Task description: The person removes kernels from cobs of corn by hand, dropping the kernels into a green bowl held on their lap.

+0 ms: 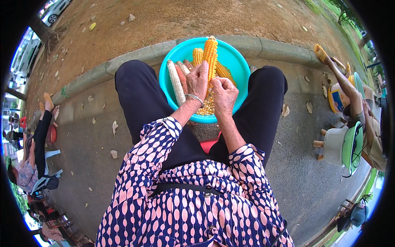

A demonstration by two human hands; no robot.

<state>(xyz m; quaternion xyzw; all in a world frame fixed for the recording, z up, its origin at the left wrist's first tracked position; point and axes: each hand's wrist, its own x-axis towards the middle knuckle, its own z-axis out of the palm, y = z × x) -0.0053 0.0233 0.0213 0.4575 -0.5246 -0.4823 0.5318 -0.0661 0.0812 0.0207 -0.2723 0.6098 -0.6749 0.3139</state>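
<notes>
My left hand (197, 79) is wrapped around an upright yellow ear of corn (211, 51), its thumb lying along the kernels. At the ear's lower right side, my right hand (224, 89) has thumb and fingers pinched together against it. Both hands are over a turquoise plastic basin (242, 78) between my knees. Stripped pale cobs (176, 81) and a reddish cob (181, 75) lean inside on the left. Behind my hands lie other yellow ears (224, 72), partly hidden. Loose kernels (207, 106) cover the near part of the basin's bottom.
A concrete curb (135, 58) runs behind the basin, with bare soil (166, 21) beyond. Seated people (355, 92) are at the right, near a yellow-and-white bucket (338, 97) and a green basin (353, 148). Another person (29, 173) sits at the left. Dry leaves (114, 126) dot the pavement.
</notes>
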